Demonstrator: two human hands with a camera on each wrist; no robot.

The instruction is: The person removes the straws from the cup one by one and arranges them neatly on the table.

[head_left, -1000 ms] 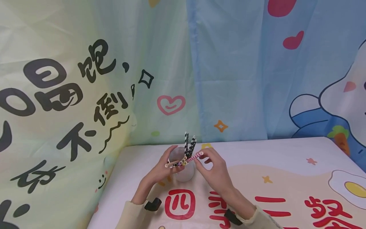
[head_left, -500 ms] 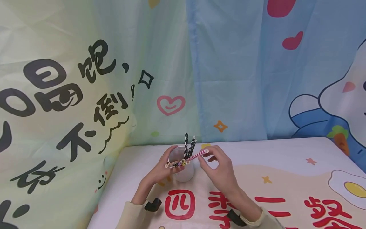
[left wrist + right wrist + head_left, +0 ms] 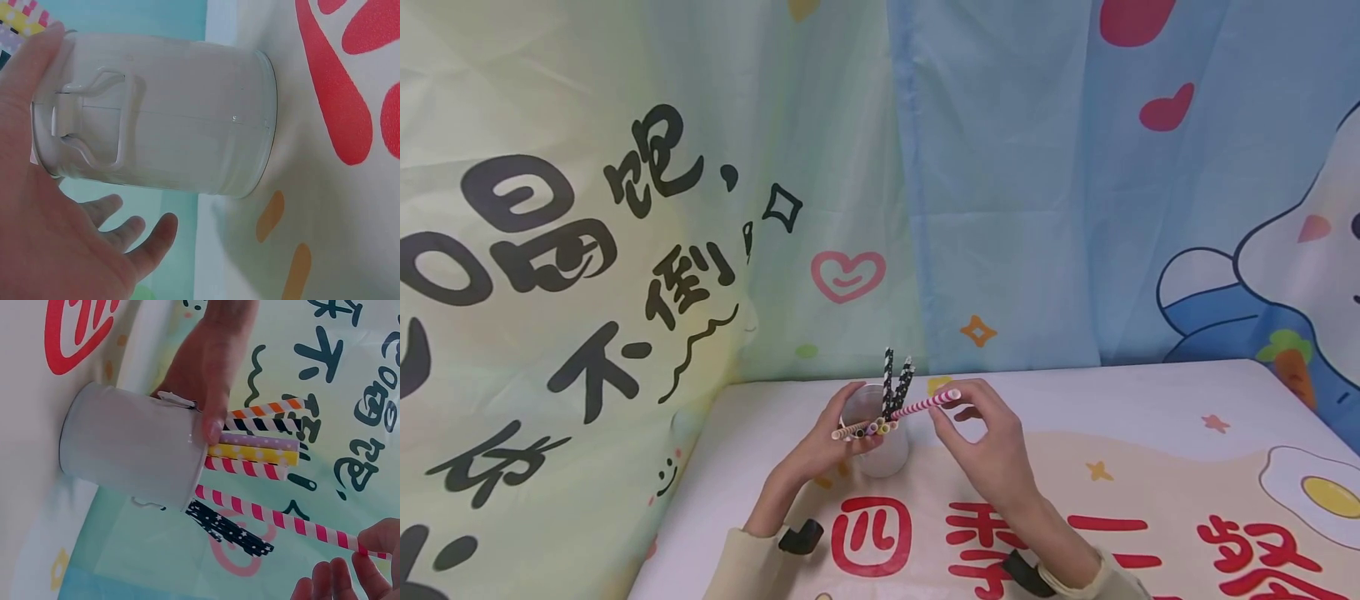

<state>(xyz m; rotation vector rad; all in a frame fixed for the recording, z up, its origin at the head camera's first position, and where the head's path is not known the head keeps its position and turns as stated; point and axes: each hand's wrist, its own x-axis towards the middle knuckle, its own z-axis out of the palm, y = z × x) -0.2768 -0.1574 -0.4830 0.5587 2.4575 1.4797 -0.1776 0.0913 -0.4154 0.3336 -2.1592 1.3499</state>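
Note:
A small white metal bucket (image 3: pixel 131 437) with side handles stands upright on the table. My left hand (image 3: pixel 820 446) holds it at the rim; in the left wrist view the thumb lies over the rim and several fingers reach behind. With thumb and index finger my right hand (image 3: pixel 988 446) pinches a pink-and-white striped straw (image 3: pixel 294 520) near its upper end. This straw leans right, its lower end at the bucket's mouth. Other paper straws stick out: an orange-striped one (image 3: pixel 265 409), a purple dotted one (image 3: pixel 265 441), a yellow dotted one (image 3: pixel 256 454) and black star-patterned ones (image 3: pixel 234 531).
The table (image 3: pixel 1150 408) wears a printed cloth with red characters and a fried egg picture. Behind it hangs a printed curtain (image 3: pixel 1000 208), yellow-green at left and blue at right. Both wrists carry a black strap (image 3: pixel 801 536).
My right hand has moved right and slightly up, drawing the pink-striped straw further out of the bucket. The left hand and the bucket have stayed in place.

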